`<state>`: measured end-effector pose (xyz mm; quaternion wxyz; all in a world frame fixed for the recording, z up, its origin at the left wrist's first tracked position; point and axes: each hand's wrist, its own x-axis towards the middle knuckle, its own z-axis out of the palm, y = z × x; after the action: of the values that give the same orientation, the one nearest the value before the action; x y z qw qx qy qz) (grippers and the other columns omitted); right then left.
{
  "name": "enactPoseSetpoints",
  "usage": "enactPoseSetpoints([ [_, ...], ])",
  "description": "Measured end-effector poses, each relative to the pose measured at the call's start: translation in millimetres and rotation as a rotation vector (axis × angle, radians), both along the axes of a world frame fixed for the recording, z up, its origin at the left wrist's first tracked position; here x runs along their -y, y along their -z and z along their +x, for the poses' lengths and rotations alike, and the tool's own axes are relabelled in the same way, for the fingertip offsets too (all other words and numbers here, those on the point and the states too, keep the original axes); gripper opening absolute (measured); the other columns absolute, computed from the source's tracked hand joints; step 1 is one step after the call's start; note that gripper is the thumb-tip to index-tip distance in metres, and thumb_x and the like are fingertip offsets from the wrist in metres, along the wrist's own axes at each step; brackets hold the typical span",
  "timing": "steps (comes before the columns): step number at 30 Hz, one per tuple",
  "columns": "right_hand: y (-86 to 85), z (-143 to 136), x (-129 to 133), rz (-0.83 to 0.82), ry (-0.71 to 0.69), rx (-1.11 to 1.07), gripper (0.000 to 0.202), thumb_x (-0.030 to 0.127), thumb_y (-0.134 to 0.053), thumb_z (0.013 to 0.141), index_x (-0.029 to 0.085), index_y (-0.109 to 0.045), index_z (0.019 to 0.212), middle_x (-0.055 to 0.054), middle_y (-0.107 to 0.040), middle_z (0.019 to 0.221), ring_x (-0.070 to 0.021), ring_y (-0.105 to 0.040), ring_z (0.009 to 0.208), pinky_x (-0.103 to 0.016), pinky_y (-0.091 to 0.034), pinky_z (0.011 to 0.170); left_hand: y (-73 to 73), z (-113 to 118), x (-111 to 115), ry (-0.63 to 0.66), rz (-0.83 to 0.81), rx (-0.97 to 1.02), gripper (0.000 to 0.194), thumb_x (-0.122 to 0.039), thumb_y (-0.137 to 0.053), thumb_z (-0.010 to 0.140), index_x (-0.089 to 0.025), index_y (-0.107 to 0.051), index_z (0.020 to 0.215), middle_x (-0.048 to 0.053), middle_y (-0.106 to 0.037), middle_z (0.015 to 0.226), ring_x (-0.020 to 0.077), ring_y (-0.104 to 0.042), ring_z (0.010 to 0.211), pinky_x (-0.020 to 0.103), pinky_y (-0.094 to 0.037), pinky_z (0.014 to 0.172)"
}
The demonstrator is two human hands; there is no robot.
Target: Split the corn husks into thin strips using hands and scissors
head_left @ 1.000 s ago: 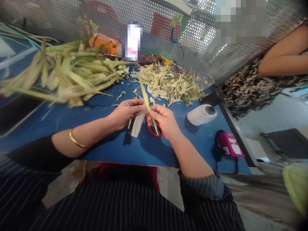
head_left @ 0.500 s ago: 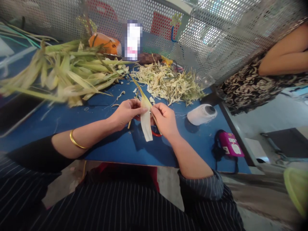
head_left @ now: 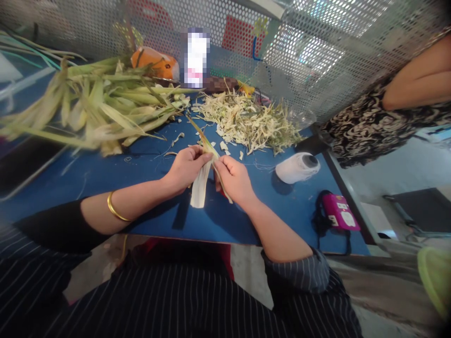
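Observation:
Between the fingers of my left hand (head_left: pixel 188 168) is a pale corn husk (head_left: pixel 200 188), its broad cut end hanging down and its greenish tip pointing up and away. My right hand (head_left: pixel 235 180) pinches the right edge of the same husk, where a narrow strip (head_left: pixel 224 188) splits off and hangs below the fingers. Both hands are closed and almost touch, just above the blue table. Something red shows partly under my right hand; its shape is mostly hidden. Beyond the hands lies a heap of shredded husk (head_left: pixel 246 119).
A large pile of whole husks (head_left: pixel 98 103) lies at the left. On the right stand a white thread cone (head_left: pixel 298 168) and a magenta box (head_left: pixel 340 211) with a black strap. A blurred-out phone (head_left: pixel 196 58) leans by the perforated screen (head_left: pixel 225 28). Another person's arm (head_left: pixel 419 80) is at upper right.
The husk's lower end has swung left, and a narrow strip at its right edge now stands apart from it. My right hand has shifted slightly left and down.

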<state>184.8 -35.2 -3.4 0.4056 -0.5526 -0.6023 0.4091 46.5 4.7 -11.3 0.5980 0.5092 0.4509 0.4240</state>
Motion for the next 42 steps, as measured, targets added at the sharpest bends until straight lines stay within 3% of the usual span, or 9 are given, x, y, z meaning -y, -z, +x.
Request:
enactPoseSetpoints([
  [7,-18.2,13.8,3.0,-0.253,-0.113,-0.51,0.023,0.039,-0.061,0.083,0.019,-0.056,0.072,0.009,-0.043,0.048,-0.0053,-0.043,0.035,-0.02,-0.037,0.038,-10.8,-6.6,-1.9,0.006,0.049,-0.058,0.024,-0.032,-0.058,0.086,-0.02,-0.049,0.067,-0.005,-0.046,0.049,0.0078,-0.037,0.043,0.023,-0.028,0.044],
  [12,-36.1,22.2,7.8,-0.331,-0.208,-0.629,0.025,0.041,-0.065,0.078,0.019,-0.056,0.072,0.009,-0.043,0.046,-0.0052,-0.039,0.033,-0.021,-0.037,0.037,-1.1,-10.6,-13.3,-0.097,0.073,-0.089,0.018,-0.03,-0.059,0.083,-0.019,-0.053,0.068,-0.004,-0.047,0.053,0.008,-0.038,0.045,0.023,-0.029,0.045],
  [18,-48.9,34.3,18.3,-0.188,-0.221,-0.602,0.034,0.05,-0.065,0.074,0.024,-0.046,0.062,0.013,-0.028,0.035,-0.0056,-0.026,0.026,-0.023,-0.032,0.033,9.6,-14.8,-27.4,-0.167,0.088,-0.123,0.018,-0.029,-0.06,0.081,-0.018,-0.056,0.066,-0.003,-0.05,0.055,0.0079,-0.039,0.047,0.023,-0.029,0.046],
  [21,-53.0,43.0,22.5,0.029,-0.246,-0.64,0.047,0.058,-0.066,0.068,0.025,-0.034,0.053,0.013,-0.015,0.034,-0.0058,-0.02,0.027,-0.023,-0.031,0.035,5.4,-17.9,-32.5,-0.223,0.003,-0.079,0.021,-0.028,-0.064,0.079,-0.018,-0.054,0.063,-0.004,-0.048,0.052,0.0072,-0.037,0.044,0.023,-0.028,0.044],
  [23,-53.9,45.5,21.8,0.148,-0.195,-0.664,0.049,0.057,-0.066,0.067,0.025,-0.034,0.052,0.011,-0.019,0.039,-0.0063,-0.023,0.032,-0.024,-0.033,0.038,0.6,-19.7,-34.6,-0.246,-0.068,-0.012,0.02,-0.026,-0.064,0.079,-0.018,-0.054,0.063,-0.005,-0.047,0.05,0.0069,-0.037,0.043,0.023,-0.028,0.043],
  [28,-34.5,32.8,6.3,-0.057,-0.01,-0.481,0.02,0.039,-0.061,0.079,0.022,-0.06,0.069,0.007,-0.036,0.046,-0.0078,-0.036,0.04,-0.024,-0.034,0.043,-9.9,-18.6,-31.0,-0.269,-0.105,0.096,0.018,-0.02,-0.063,0.08,-0.017,-0.055,0.065,-0.005,-0.05,0.05,0.0066,-0.04,0.043,0.022,-0.031,0.044],
  [31,-13.7,21.2,-5.1,-0.121,0.008,-0.342,0.021,0.037,-0.062,0.08,0.019,-0.063,0.07,0.005,-0.044,0.049,-0.0077,-0.041,0.042,-0.023,-0.033,0.043,-11.0,-14.3,-24.1,-0.226,-0.078,0.104,0.019,-0.021,-0.064,0.08,-0.017,-0.055,0.064,-0.004,-0.052,0.052,0.0062,-0.042,0.044,0.022,-0.032,0.045],
  [37,1.3,8.6,-10.8,0.128,0.192,0.006,0.033,0.047,-0.064,0.079,0.021,-0.061,0.098,0.002,-0.06,0.074,-0.0076,-0.048,0.05,-0.024,-0.042,0.049,-8.0,-8.0,-10.2,-0.128,-0.013,0.085,0.02,-0.028,-0.069,0.075,-0.015,-0.058,0.065,-0.003,-0.054,0.057,0.0064,-0.043,0.047,0.022,-0.032,0.047],
  [42,6.8,-10.1,-2.8,-0.044,-0.037,-0.181,0.03,0.046,-0.068,0.074,0.019,-0.056,0.079,0.003,-0.057,0.065,-0.0102,-0.056,0.058,-0.023,-0.048,0.053,-6.2,-8.7,-3.3,-0.032,0.026,0.095,0.021,-0.033,-0.069,0.074,-0.015,-0.061,0.066,-0.002,-0.054,0.059,0.0069,-0.043,0.05,0.022,-0.032,0.048],
])
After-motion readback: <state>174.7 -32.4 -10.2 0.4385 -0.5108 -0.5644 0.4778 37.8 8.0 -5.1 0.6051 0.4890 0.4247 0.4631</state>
